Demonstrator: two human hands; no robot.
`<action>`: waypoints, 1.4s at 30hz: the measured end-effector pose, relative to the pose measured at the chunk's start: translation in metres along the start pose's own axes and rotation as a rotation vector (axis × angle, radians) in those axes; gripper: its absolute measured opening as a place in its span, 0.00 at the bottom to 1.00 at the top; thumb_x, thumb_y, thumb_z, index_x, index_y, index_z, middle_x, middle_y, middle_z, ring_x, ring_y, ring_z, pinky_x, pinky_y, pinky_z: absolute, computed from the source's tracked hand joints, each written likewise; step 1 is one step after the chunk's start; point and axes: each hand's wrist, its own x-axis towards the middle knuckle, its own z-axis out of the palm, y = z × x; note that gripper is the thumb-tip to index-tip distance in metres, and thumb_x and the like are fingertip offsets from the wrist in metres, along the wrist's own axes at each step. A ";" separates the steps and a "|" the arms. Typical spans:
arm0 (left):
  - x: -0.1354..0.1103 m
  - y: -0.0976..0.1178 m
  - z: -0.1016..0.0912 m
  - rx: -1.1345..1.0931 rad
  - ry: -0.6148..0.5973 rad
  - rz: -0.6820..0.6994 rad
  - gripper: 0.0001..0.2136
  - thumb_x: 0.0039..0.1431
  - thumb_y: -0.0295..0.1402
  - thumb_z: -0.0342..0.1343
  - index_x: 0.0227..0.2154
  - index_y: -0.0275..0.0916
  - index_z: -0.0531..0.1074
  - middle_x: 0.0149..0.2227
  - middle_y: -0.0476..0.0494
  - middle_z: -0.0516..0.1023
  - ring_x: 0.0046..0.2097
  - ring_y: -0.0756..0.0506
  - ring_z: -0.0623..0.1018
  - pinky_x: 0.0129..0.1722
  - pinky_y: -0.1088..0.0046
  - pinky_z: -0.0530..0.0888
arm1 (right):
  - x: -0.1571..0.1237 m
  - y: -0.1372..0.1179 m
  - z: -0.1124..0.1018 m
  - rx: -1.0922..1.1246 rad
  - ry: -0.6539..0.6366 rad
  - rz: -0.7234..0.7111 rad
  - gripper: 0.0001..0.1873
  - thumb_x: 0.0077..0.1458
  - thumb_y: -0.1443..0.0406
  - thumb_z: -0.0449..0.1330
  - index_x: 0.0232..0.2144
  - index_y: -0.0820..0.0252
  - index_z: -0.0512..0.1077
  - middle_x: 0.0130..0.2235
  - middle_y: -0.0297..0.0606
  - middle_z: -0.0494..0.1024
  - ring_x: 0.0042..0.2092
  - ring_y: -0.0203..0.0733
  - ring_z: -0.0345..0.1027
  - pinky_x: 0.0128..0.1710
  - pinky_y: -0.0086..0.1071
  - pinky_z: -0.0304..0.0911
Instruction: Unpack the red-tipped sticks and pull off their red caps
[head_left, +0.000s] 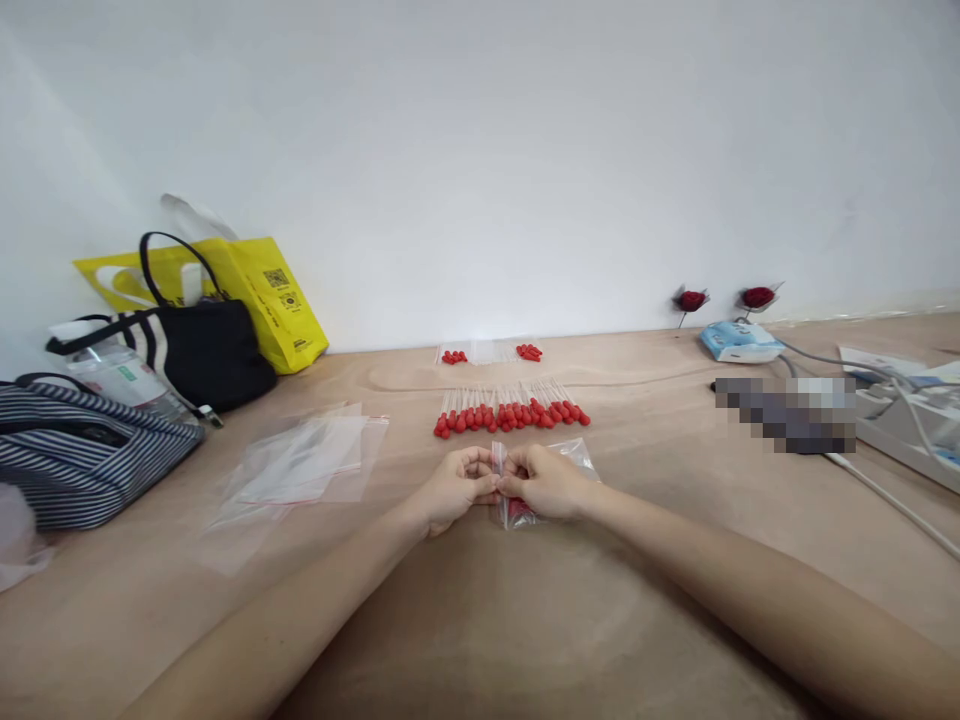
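Both of my hands pinch the top strip of a clear zip-lock bag [576,456] that lies just in front of the red row. My left hand [459,490] grips the strip from the left with fingers closed. From the right, my right hand [546,482] closes on the same strip and covers much of the bag. Something red shows through the plastic below my fingers. Beyond the hands, many red-tipped sticks [510,412] lie side by side, red ends toward me.
Flat clear bags [300,470] are spread at the left. Farther back lie filled bags with red tips [529,353]. A striped bag [90,450], black handbag [202,350] and yellow bag [277,300] stand left. A blue tissue pack [739,342] and cables [892,500] occupy the right.
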 end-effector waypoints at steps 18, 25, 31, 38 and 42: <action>0.011 -0.011 -0.019 0.548 0.086 0.317 0.04 0.45 0.29 0.54 0.24 0.35 0.65 0.20 0.53 0.67 0.21 0.53 0.68 0.21 0.78 0.67 | -0.026 0.060 -0.025 -0.148 0.296 -0.482 0.13 0.49 0.56 0.55 0.27 0.61 0.68 0.30 0.38 0.70 0.34 0.37 0.61 0.37 0.31 0.57; 0.009 -0.008 -0.030 0.983 0.157 0.625 0.08 0.47 0.27 0.52 0.27 0.38 0.75 0.28 0.47 0.68 0.29 0.50 0.69 0.29 0.75 0.67 | -0.043 0.086 -0.032 -0.199 0.234 -0.504 0.17 0.52 0.56 0.53 0.40 0.58 0.71 0.40 0.43 0.68 0.42 0.41 0.62 0.43 0.35 0.58; 0.004 -0.003 -0.028 0.848 -0.027 0.584 0.10 0.49 0.24 0.50 0.34 0.36 0.74 0.37 0.43 0.72 0.38 0.48 0.72 0.38 0.71 0.69 | -0.039 0.082 -0.027 -0.188 0.273 -0.392 0.15 0.49 0.57 0.55 0.35 0.60 0.73 0.28 0.37 0.68 0.32 0.37 0.62 0.33 0.31 0.59; 0.007 -0.007 -0.027 0.536 -0.164 0.439 0.18 0.51 0.33 0.53 0.46 0.35 0.64 0.40 0.41 0.71 0.38 0.48 0.73 0.40 0.70 0.70 | -0.038 0.082 -0.026 -0.197 0.299 -0.374 0.14 0.49 0.58 0.55 0.34 0.60 0.73 0.28 0.38 0.69 0.32 0.37 0.62 0.34 0.32 0.58; 0.005 -0.007 -0.024 0.560 -0.183 0.468 0.16 0.49 0.34 0.55 0.42 0.36 0.65 0.38 0.43 0.71 0.36 0.50 0.72 0.36 0.72 0.70 | -0.038 0.083 -0.026 -0.224 0.299 -0.402 0.14 0.50 0.58 0.54 0.35 0.60 0.73 0.28 0.38 0.68 0.32 0.37 0.62 0.34 0.33 0.58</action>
